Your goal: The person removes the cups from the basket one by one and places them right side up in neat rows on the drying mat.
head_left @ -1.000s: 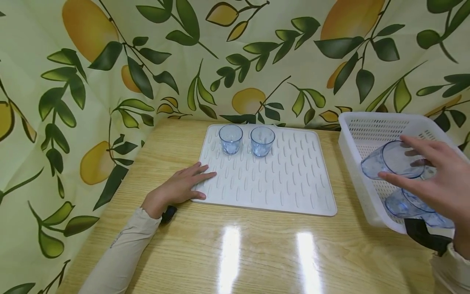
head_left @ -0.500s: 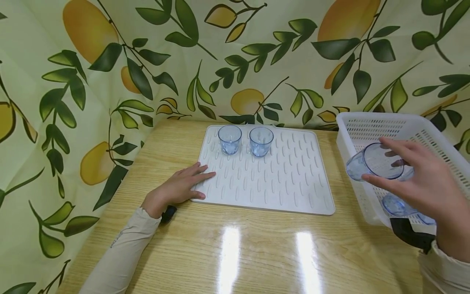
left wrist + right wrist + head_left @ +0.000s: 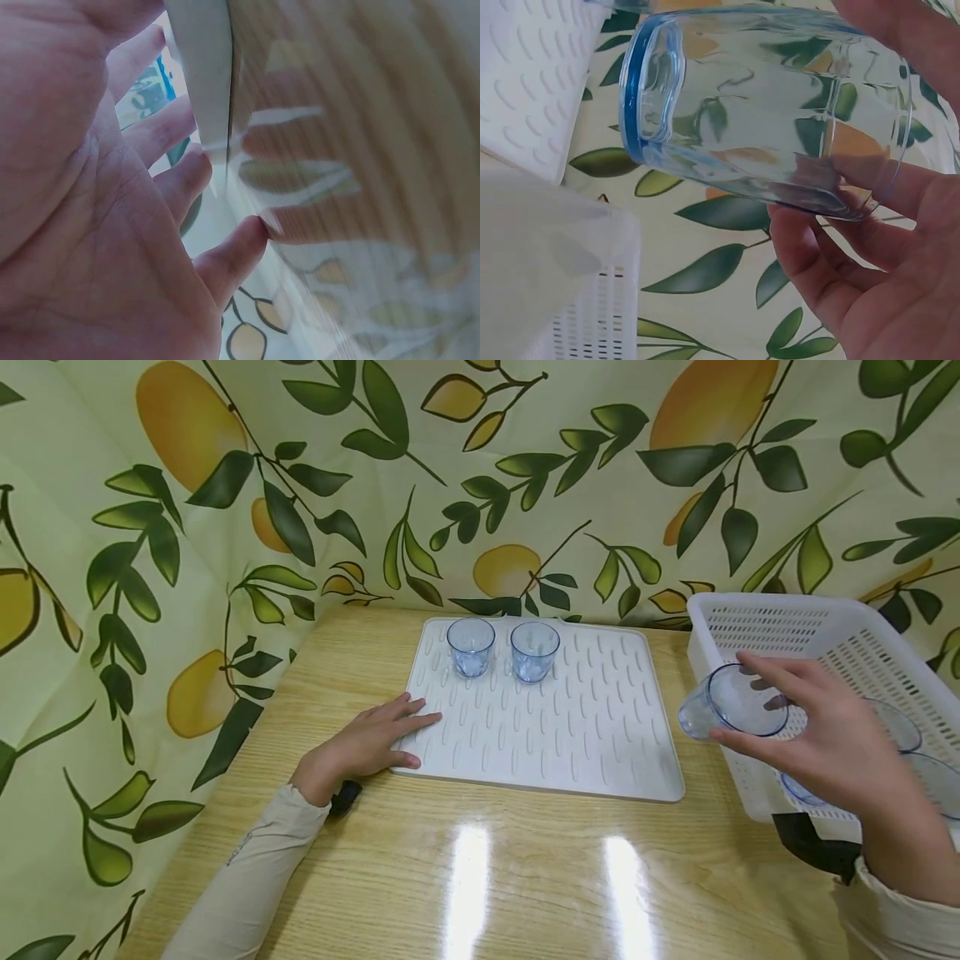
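Observation:
My right hand grips a clear bluish drinking glass near its rim, thumb on one side and fingers on the other. The glass is tilted, its base toward the mat, above the left wall of the basket. In the right wrist view the glass lies sideways between thumb and fingers and looks empty. With fingers spread, my left hand rests on the left edge of a white ridged drying mat. Two similar glasses, a left one and a right one, stand upright on the mat's back part.
A white perforated basket stands right of the mat, with several more glasses inside, partly hidden by my right hand. Under everything is a wooden table. A lemon-print cloth hangs behind and at the left.
My right hand has carried the glass leftward from over the basket's middle to its left wall. The left hand and the two glasses on the mat stay in place.

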Demonstrator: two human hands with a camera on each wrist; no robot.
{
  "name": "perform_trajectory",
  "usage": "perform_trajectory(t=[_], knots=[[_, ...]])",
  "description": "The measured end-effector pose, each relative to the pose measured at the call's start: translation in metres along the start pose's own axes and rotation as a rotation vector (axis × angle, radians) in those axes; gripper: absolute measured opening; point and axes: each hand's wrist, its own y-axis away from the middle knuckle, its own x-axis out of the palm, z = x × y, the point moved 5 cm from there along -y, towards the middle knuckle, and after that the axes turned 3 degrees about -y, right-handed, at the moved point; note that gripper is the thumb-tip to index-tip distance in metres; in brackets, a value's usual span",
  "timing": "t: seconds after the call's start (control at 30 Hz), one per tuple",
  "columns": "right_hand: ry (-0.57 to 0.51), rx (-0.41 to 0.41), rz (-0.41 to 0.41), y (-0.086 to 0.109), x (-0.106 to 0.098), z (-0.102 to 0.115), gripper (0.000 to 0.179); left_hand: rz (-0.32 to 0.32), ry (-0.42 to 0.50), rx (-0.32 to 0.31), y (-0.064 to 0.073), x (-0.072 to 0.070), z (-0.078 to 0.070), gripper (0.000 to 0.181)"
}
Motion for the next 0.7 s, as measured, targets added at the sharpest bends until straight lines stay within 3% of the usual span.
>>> perform_trajectory(t=[0.47, 0.7], knots=[[-0.031, -0.033, 0.067, -0.003, 0.018, 0.019, 0.095, 0.005, 0.008, -0.011, 0.000, 0.002, 0.001, 0.072], [-0.068, -0.047, 0.059, -0.010, 0.021, 0.033, 0.096, 0.002, 0.017, -0.001, 0.000, 0.002, 0.001, 0.072]])
